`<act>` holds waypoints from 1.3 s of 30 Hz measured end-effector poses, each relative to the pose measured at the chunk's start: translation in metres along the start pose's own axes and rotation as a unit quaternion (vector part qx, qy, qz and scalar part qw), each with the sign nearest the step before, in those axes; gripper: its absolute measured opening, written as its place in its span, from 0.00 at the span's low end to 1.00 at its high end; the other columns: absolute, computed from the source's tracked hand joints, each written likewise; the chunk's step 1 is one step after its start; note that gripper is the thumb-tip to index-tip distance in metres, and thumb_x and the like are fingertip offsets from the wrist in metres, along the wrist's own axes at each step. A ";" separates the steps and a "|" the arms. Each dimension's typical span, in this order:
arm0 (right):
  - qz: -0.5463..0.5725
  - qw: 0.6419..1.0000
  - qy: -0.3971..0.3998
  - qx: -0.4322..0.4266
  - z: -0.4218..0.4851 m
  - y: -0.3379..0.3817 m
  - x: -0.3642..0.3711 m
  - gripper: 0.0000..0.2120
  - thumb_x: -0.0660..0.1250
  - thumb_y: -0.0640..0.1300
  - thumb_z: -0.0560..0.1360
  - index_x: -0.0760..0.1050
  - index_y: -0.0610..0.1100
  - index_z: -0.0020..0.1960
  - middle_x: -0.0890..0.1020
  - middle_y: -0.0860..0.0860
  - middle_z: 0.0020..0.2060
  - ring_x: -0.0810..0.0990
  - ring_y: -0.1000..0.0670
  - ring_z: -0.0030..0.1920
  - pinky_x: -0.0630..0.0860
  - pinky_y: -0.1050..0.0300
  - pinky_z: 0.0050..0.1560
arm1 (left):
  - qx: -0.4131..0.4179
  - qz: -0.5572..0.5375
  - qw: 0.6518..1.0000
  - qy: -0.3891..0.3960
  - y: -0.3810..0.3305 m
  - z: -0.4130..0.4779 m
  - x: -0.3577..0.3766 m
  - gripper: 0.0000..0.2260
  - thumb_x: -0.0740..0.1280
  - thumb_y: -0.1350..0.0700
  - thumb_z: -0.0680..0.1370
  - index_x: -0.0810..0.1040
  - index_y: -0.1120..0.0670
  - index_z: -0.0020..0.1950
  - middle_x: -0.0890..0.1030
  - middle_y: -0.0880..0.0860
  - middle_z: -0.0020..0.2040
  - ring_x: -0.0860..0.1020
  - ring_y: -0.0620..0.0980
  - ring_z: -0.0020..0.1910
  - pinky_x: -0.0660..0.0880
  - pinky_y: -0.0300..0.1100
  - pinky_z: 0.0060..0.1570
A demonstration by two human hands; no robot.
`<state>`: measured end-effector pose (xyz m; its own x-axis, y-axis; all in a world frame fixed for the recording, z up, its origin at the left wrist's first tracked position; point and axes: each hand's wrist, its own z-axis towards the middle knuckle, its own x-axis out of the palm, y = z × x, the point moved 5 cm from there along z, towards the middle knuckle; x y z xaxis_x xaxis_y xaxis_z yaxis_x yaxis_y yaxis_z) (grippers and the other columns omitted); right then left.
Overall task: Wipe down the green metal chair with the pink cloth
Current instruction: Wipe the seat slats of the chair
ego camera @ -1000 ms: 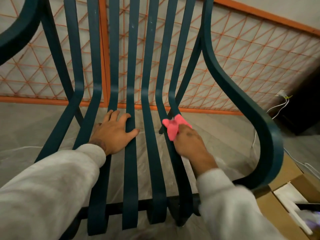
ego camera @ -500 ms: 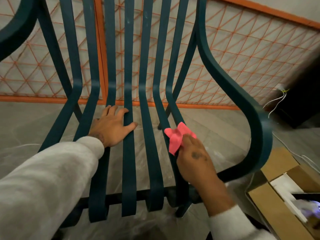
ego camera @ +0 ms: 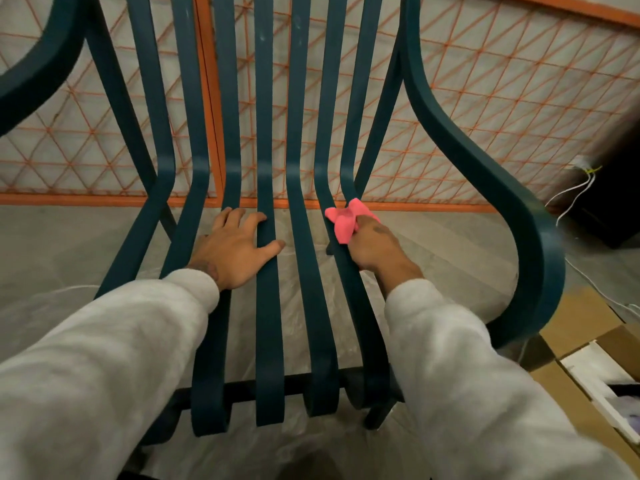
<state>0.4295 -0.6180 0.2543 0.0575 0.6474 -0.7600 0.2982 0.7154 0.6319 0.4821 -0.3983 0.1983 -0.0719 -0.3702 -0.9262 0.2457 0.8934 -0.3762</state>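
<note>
The right hand (ego camera: pixel 372 245) pinches the pink cloth (ego camera: pixel 346 221) against the rightmost seat slat of the green metal chair (ego camera: pixel 460 150), near the back bend; the left hand (ego camera: pixel 235 252) rests flat, fingers (ego camera: pixel 242 216) spread, across the middle slats

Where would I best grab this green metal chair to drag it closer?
Probably the right armrest: a broad rounded band standing clear of the seat slats, open all round. Come from above and grip over its top curve.
</note>
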 end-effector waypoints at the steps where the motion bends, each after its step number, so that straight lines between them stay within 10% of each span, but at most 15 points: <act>1: 0.017 1.000 0.004 0.003 0.008 -0.001 0.002 0.16 0.58 0.52 0.83 0.67 0.51 0.69 0.75 0.47 0.64 0.74 0.44 0.59 0.73 0.48 0.60 | 0.001 -0.002 1.000 0.000 0.000 0.000 0.000 0.32 0.55 0.29 0.74 0.59 0.43 0.74 0.60 0.49 0.76 0.53 0.54 0.77 0.62 0.63 0.69; 19: -0.119 0.992 -0.023 -0.029 -0.042 -0.039 0.011 0.26 0.60 0.44 0.81 0.60 0.48 0.79 0.64 0.49 0.76 0.63 0.43 0.75 0.60 0.46 0.76 | -0.011 0.000 1.000 0.010 -0.002 0.000 -0.001 0.32 0.55 0.29 0.74 0.58 0.43 0.75 0.58 0.48 0.78 0.49 0.53 0.78 0.58 0.63 0.72; 26: 0.008 0.999 -0.026 -0.024 0.032 -0.012 0.010 0.14 0.60 0.55 0.80 0.72 0.53 0.63 0.75 0.50 0.58 0.75 0.45 0.60 0.67 0.54 0.54 | -0.017 -0.007 1.000 0.015 -0.002 0.000 -0.002 0.33 0.55 0.29 0.74 0.58 0.42 0.74 0.58 0.47 0.78 0.49 0.52 0.78 0.58 0.62 0.72; 31: -0.105 0.994 -0.008 -0.004 -0.018 -0.029 0.012 0.25 0.60 0.43 0.82 0.60 0.48 0.77 0.68 0.46 0.74 0.67 0.41 0.72 0.64 0.44 0.74 | -0.019 -0.005 1.000 0.019 -0.003 -0.001 -0.002 0.32 0.56 0.29 0.74 0.58 0.42 0.75 0.58 0.48 0.78 0.49 0.53 0.78 0.58 0.61 0.73; 39: -0.176 0.984 -0.011 -0.038 -0.099 -0.054 0.009 0.24 0.61 0.43 0.80 0.60 0.48 0.75 0.69 0.51 0.71 0.68 0.47 0.71 0.66 0.51 0.74 | -0.016 -0.005 1.000 0.014 -0.003 0.000 -0.003 0.32 0.56 0.31 0.75 0.58 0.44 0.75 0.59 0.49 0.78 0.48 0.53 0.78 0.58 0.60 0.73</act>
<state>0.3198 -0.6253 0.2285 -0.0160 0.3502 -0.9366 0.2312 0.9126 0.3372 0.4813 -0.4002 0.2020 -0.1011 -0.3724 -0.9225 0.2138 0.8975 -0.3858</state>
